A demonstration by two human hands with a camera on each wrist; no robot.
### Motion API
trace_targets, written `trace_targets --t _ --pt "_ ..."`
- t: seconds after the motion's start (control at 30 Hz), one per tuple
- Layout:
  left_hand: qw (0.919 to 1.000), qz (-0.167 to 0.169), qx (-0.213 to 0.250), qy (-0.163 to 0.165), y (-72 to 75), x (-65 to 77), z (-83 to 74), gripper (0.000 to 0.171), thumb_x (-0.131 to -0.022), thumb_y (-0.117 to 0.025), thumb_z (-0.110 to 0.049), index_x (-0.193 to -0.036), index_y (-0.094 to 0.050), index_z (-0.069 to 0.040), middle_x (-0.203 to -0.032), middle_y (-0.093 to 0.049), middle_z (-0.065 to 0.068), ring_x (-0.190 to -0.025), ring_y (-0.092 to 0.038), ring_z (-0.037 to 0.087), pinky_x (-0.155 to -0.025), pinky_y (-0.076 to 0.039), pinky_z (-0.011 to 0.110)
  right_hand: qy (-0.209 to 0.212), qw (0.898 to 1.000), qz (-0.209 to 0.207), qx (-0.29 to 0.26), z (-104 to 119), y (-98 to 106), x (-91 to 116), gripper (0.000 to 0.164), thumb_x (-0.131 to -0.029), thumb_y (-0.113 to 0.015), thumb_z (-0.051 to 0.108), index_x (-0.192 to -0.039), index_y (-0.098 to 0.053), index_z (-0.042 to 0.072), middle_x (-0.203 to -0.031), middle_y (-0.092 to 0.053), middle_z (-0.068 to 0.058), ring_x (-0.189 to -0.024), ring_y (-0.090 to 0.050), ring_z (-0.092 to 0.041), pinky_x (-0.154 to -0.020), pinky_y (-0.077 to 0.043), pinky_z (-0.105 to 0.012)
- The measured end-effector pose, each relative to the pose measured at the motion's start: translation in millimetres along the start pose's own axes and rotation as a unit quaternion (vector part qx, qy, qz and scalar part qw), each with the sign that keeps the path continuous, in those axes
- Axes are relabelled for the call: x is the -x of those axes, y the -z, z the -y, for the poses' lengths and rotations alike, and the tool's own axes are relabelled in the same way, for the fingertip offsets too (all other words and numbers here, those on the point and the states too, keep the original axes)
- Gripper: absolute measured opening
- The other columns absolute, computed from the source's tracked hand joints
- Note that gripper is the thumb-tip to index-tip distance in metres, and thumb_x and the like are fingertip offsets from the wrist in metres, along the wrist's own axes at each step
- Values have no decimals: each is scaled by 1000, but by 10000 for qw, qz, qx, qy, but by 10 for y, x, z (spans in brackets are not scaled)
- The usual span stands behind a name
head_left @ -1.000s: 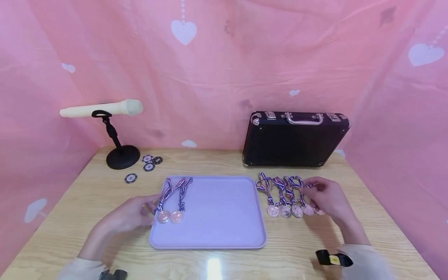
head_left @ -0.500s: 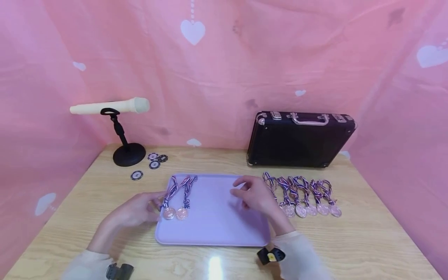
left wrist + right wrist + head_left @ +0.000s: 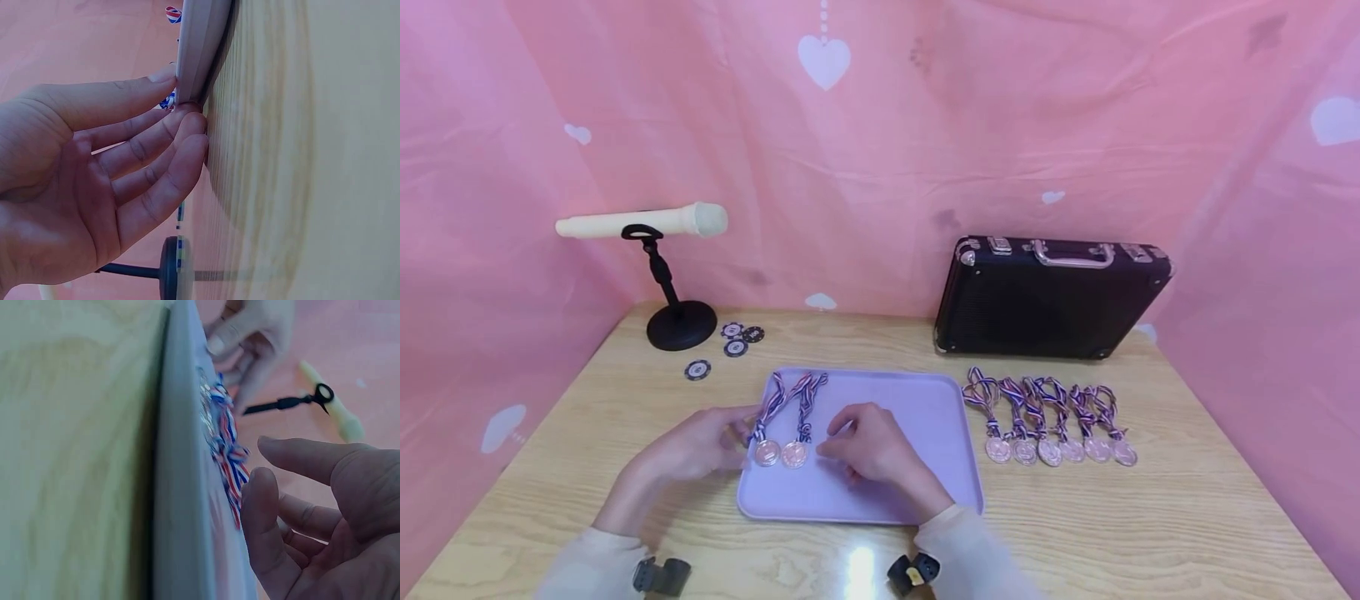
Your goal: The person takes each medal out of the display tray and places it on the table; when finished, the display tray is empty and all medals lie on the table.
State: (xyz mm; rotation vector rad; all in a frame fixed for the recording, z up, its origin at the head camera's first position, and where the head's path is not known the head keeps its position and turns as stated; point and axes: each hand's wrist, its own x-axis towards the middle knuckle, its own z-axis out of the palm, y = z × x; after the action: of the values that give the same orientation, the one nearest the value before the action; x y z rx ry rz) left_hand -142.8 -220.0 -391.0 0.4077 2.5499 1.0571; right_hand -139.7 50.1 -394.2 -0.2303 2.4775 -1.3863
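Two medals with striped red, white and blue ribbons lie on the left side of a lilac tray (image 3: 891,417). The left medal (image 3: 767,452) and the right medal (image 3: 794,454) are side by side, ribbons stretched toward the back. My left hand (image 3: 700,446) rests at the tray's left edge; in the left wrist view its thumb and loosely bent fingers (image 3: 169,181) touch the rim and side. Just right of the medals, my right hand (image 3: 876,446) hovers above the tray, thumb and forefinger apart in the right wrist view, holding nothing.
Several more ribboned medals (image 3: 1048,452) lie in a row right of the tray. Behind them stands a black case (image 3: 1052,304). At the back left are a white microphone (image 3: 640,222) on a black stand (image 3: 682,325) and several poker chips (image 3: 697,370). Pink cloth (image 3: 880,167) hangs behind.
My right hand has moved left from the row of medals, across the tray, to beside the two medals there. My left hand stays at the tray's left edge. The view has shifted slightly.
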Motion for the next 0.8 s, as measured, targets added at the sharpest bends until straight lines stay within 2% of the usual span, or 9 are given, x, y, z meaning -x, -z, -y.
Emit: trace_targets --t 0.13,0.23,0.53,0.8 --pt "10000 1 65 41 1 2 -9 79 -83 -81 1 -155 -49 2 -110 -69 9 -89 -65 19 -74 -57 32 -104 9998 153 -121 43 -127 -22 12 -87 -83 12 -93 -74 7 -54 -63 -4 -38 -57 -10 -41 -44 -22" --pt "9999 18 96 26 4 3 -7 80 -83 -81 1 -155 -48 2 -110 -69 10 -89 -65 19 -73 -57 31 -94 9999 118 -59 52 -199 -33 8 -87 -81 7 -85 -73 8 -51 -59 -2 -37 -55 -8 -39 -45 -21" --pt "9999 24 104 -36 -4 -10 18 81 -82 -82 1 -156 -47 2 -111 -69 11 -90 -66 20 -74 -58 32 -42 9998 -48 174 69 -316 -56 19 -88 -80 4 -72 -69 9 -45 -54 1 -34 -51 -6 -37 -47 -24" --pt "10000 28 73 -58 4 -17 22 81 -82 -82 -1 -155 -47 3 -110 -69 9 -90 -66 19 -74 -57 34 233 9959 -200 857 64 -340 -93 26 -87 -77 5 -66 -64 14 -40 -50 7 -31 -46 -2 -41 -37 -19"
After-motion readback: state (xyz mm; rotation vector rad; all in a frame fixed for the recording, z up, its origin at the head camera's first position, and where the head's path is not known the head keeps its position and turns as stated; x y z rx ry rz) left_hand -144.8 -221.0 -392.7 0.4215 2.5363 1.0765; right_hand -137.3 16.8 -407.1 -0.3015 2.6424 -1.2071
